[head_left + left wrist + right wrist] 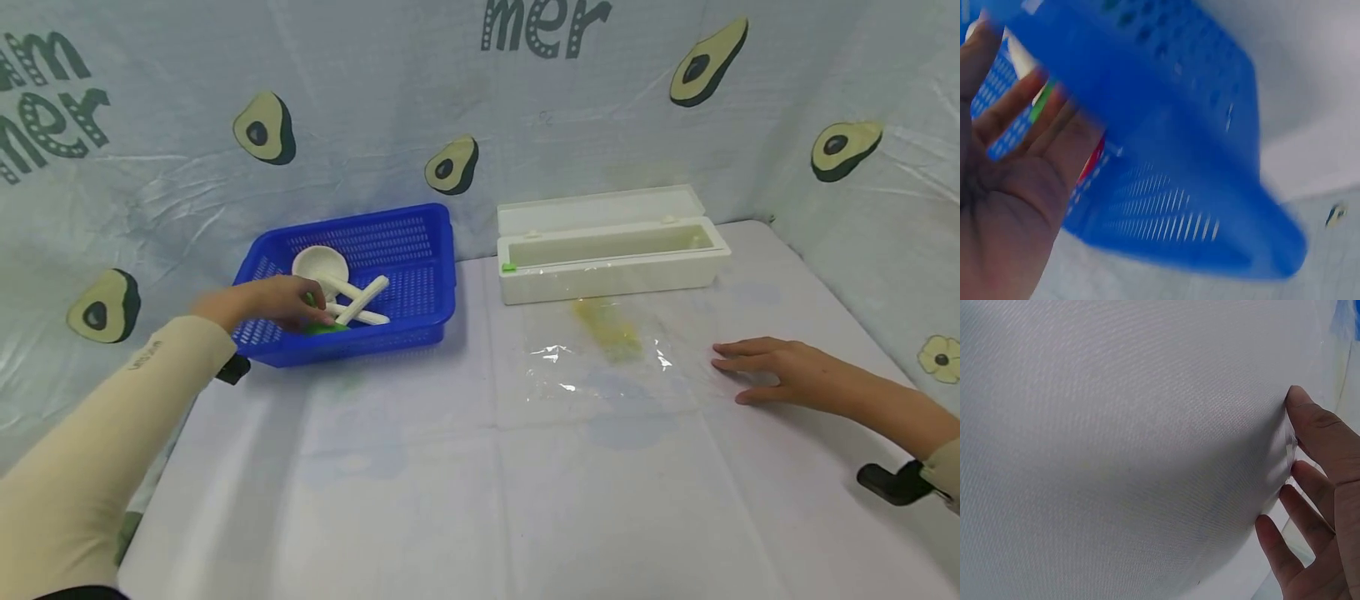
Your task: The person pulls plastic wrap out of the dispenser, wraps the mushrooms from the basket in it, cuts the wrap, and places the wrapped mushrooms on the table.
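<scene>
Backed by pale cloth [367, 108] printed with avocados, a flower and dark lettering; covered below by a white tablecloth [420, 517] with faint creases. Seen at the rear left: a blue basket [390, 337] with slotted sides, holding a white ladle [318, 260], other white handles [371, 292] lying crossed, and something green [327, 328] by the near rim; in the left wrist view, also a bit of red [1091, 161], too little shown to name. Reaching over the near left rim, down among these utensils: the left hand [273, 298], thumb well apart from the fingers, with the green thing just beside and below the fingertips. Blurred and partly cut off by the rim in that wrist view. Lying well to the right of that hand, between both hands: clear plastic [600, 375], flat and glinting on the tablecloth, with a yellow patch [603, 325] on its far part. Resting at the right edge of the plastic: the right hand [795, 375], spread wide, fingers pointing left, with a glint of plastic between thumb and fingers in the right wrist view. Set just behind the plastic: a long white box [615, 282], lid [600, 210] raised at the back, small green piece [509, 267] at the front left corner.
</scene>
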Available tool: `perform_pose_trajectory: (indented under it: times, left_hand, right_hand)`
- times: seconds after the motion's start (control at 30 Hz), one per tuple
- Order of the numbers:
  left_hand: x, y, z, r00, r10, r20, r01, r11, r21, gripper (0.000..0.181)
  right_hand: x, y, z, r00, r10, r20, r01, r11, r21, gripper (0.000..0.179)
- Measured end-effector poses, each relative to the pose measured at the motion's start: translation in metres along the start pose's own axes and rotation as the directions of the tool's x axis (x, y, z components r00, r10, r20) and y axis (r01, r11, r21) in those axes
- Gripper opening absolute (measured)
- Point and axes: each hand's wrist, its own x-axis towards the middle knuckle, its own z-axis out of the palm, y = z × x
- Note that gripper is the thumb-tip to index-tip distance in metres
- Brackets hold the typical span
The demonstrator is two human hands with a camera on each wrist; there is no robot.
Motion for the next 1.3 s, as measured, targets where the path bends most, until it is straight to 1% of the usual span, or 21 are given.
perform_pose_trajectory:
  times: [0.07,0.17,0.23,0.3,0.4,0.57,0.7,0.8,0.87,0.93,1.07,1.2,1.3]
  left_hand:
    - [0.002,0.001,0.003,0.999,0.023,-0.036,-0.022,0.999,0.026,0.052]
    - [0.005,0.002,0.008,0.996,0.053,-0.075,-0.049,0.997,0.052,0.052]
    - [0.006,0.002,0.01,0.993,0.066,-0.098,-0.06,0.996,0.062,0.05]
    - [0.005,0.004,0.013,0.991,0.067,-0.113,-0.061,0.996,0.062,0.05]
    - [0.004,0.005,0.013,0.99,0.085,-0.116,-0.076,0.994,0.079,0.052]
    - [0.001,0.005,0.01,0.983,0.138,-0.123,-0.126,0.987,0.102,0.054]
    - [-0.004,0.005,0.007,0.985,0.129,-0.114,-0.121,0.99,0.075,0.052]
    - [-0.01,0.006,0.005,0.982,0.124,-0.142,-0.114,0.991,0.076,0.049]
    - [-0.014,0.007,0.002,0.975,0.126,-0.183,-0.114,0.991,0.071,0.046]
    - [-0.017,0.009,0.0,0.965,0.125,-0.232,-0.115,0.992,0.056,0.045]
    - [-0.024,0.011,-0.004,0.944,0.119,-0.306,-0.134,0.991,-0.027,0.045]
    - [-0.028,0.013,-0.01,0.917,0.146,-0.371,-0.185,0.98,-0.07,0.05]
    - [-0.031,0.014,-0.013,0.889,0.161,-0.428,-0.228,0.968,-0.108,0.056]
  right_hand:
    - [0.0,0.0,0.0,1.0,0.002,0.004,-0.002,1.0,0.002,0.059]
    - [-0.001,0.001,0.0,1.0,0.004,0.003,-0.004,1.0,-0.004,0.059]
    - [-0.001,0.002,0.001,1.0,0.01,0.007,-0.01,1.0,-0.003,0.059]
    - [0.0,0.002,0.001,1.0,0.007,0.004,-0.007,1.0,-0.006,0.059]
    - [-0.001,0.002,0.002,1.0,0.003,0.002,-0.003,1.0,-0.004,0.059]
    - [-0.001,0.002,0.002,1.0,-0.005,0.0,0.005,1.0,-0.006,0.059]
    - [-0.001,0.001,0.001,1.0,-0.006,-0.005,0.006,1.0,-0.021,0.059]
    - [-0.001,0.001,0.001,1.0,-0.006,-0.009,0.005,1.0,-0.023,0.06]
    - [-0.001,0.001,0.001,1.0,-0.005,-0.007,0.005,1.0,-0.019,0.06]
    - [-0.002,0.001,0.001,1.0,-0.004,-0.005,0.004,1.0,-0.013,0.06]
    - [-0.002,0.001,0.001,1.0,-0.003,-0.006,0.002,1.0,-0.01,0.06]
    - [-0.002,0.002,0.001,1.0,-0.009,-0.011,0.009,1.0,-0.008,0.06]
    - [-0.002,0.002,0.001,1.0,-0.019,-0.018,0.018,1.0,-0.014,0.06]
